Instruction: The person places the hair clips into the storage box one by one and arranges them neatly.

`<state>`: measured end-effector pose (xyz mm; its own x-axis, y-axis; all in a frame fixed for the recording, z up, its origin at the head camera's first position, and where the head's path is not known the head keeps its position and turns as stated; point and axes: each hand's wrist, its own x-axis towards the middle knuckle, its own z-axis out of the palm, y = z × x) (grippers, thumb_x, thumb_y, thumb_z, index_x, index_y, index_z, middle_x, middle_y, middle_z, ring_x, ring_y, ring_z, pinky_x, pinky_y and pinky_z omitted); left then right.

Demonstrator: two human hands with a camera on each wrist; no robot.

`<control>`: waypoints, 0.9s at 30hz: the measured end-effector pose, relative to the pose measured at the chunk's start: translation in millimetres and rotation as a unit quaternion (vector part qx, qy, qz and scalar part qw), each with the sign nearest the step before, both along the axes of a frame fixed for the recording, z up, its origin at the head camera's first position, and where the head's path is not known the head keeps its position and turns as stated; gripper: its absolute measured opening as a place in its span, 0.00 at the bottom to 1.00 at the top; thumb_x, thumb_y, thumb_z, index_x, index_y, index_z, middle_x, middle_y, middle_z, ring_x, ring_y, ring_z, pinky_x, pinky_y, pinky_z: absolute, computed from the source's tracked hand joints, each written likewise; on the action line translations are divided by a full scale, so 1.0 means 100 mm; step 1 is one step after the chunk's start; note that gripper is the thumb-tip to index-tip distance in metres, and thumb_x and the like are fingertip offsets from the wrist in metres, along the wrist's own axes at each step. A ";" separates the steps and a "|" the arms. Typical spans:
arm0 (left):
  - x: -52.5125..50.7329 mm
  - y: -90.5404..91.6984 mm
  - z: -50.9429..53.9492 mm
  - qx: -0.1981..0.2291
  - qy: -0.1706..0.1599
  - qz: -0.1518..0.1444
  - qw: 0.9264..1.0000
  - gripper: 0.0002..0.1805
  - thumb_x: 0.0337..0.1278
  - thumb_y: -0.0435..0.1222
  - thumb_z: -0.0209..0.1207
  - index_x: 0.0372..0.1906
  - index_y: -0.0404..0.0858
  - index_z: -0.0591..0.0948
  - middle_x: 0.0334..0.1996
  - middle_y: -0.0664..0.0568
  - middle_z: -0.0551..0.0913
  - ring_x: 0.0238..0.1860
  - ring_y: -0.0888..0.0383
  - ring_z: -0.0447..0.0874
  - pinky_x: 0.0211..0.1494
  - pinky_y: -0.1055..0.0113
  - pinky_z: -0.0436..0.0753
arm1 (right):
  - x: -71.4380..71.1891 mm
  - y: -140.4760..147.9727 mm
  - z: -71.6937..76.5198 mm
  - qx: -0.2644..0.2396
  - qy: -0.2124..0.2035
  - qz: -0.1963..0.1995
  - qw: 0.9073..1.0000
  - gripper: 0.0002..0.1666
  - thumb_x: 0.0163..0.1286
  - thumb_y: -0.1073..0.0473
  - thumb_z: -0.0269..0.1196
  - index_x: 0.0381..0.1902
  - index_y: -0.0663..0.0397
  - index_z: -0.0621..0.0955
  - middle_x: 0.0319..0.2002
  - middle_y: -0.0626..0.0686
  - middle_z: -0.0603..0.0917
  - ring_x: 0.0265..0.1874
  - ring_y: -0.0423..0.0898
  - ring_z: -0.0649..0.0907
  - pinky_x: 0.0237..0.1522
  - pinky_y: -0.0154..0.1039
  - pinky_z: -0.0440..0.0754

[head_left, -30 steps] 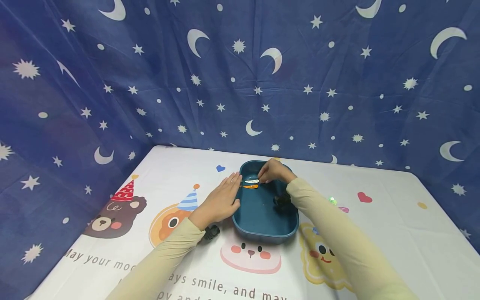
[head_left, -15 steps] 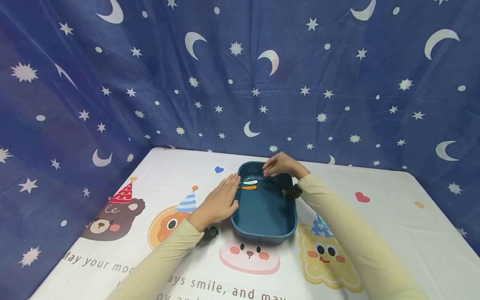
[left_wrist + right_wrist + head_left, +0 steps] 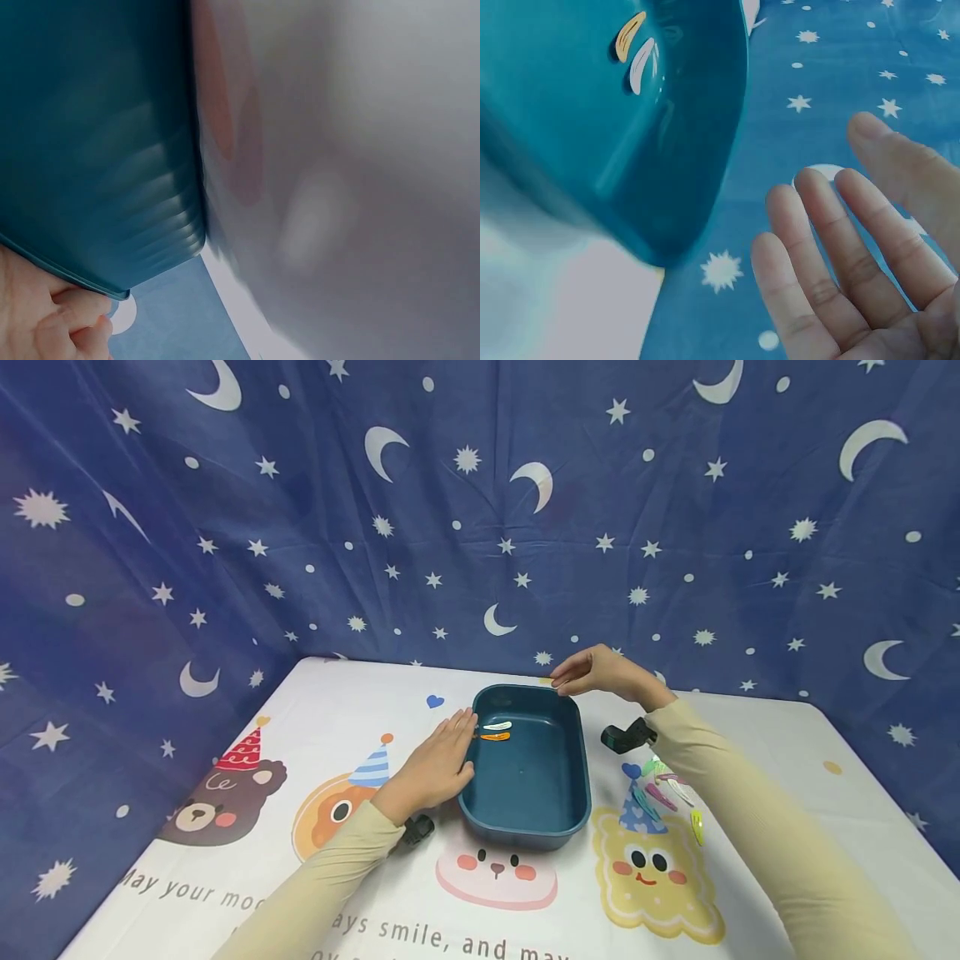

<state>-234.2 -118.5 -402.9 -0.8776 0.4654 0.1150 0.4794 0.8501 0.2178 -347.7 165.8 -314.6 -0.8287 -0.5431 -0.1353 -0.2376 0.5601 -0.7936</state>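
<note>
A dark teal bin (image 3: pixel 525 785) stands on the table, with a white snap hair clip (image 3: pixel 498 726) and an orange snap hair clip (image 3: pixel 495 737) lying side by side on its floor near the left wall. My left hand (image 3: pixel 431 767) rests on the bin's left rim, fingers fairly straight; the left wrist view shows its fingers at the rim from below. Off the back right corner, my right hand (image 3: pixel 609 675) is raised in the air. The right wrist view shows its fingers (image 3: pixel 847 255) spread and holding nothing, apart from the bin.
Several loose hair clips, among them a pink clip (image 3: pixel 661 797) and a yellow clip (image 3: pixel 697 827), lie on the printed white tablecloth (image 3: pixel 795 793) right of the bin, partly near the right sleeve. A blue star-and-moon curtain (image 3: pixel 450 510) hangs behind the table.
My right hand has moved up and right, from inside the bin beside the white clip to outside the back right corner. My left hand stays on the rim. More loose clips show now.
</note>
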 end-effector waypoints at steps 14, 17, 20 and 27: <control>-0.02 0.00 -0.03 -0.002 0.001 -0.002 1.000 0.37 0.63 0.40 0.46 0.73 0.30 0.49 0.75 0.42 0.49 0.76 0.50 0.43 0.78 0.58 0.48 | 0.31 0.60 0.08 0.040 0.026 0.003 0.999 0.24 0.56 0.60 0.68 0.50 0.65 0.80 0.48 0.60 0.85 0.40 0.38 0.86 0.47 0.40 0.84; -0.02 0.00 -0.02 -0.002 0.002 -0.003 1.000 0.37 0.63 0.40 0.46 0.73 0.30 0.49 0.74 0.42 0.49 0.76 0.49 0.44 0.78 0.57 0.48 | 0.38 0.73 0.04 0.049 0.025 -0.005 0.998 0.23 0.56 0.60 0.68 0.50 0.64 0.81 0.47 0.60 0.85 0.40 0.36 0.86 0.46 0.38 0.84; -0.01 0.00 -0.02 -0.002 0.003 -0.004 1.000 0.37 0.63 0.40 0.45 0.73 0.30 0.49 0.74 0.42 0.50 0.76 0.49 0.44 0.78 0.57 0.48 | 0.43 0.87 -0.04 0.058 0.031 -0.011 0.998 0.23 0.56 0.60 0.69 0.49 0.64 0.81 0.47 0.61 0.85 0.39 0.38 0.86 0.45 0.38 0.84; -0.01 0.00 -0.02 -0.005 0.004 -0.005 1.000 0.37 0.63 0.40 0.46 0.73 0.30 0.49 0.74 0.41 0.49 0.76 0.48 0.45 0.78 0.57 0.49 | 0.55 1.17 -0.27 0.083 0.047 -0.011 0.995 0.24 0.55 0.58 0.69 0.49 0.67 0.81 0.47 0.66 0.83 0.38 0.38 0.86 0.44 0.35 0.84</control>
<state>-235.6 -118.9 -404.8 -0.8715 0.4761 0.1176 0.4904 0.8468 0.2057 -292.3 282.8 -342.1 -0.8533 -0.5013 -0.1435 -0.2920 0.6873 -0.6651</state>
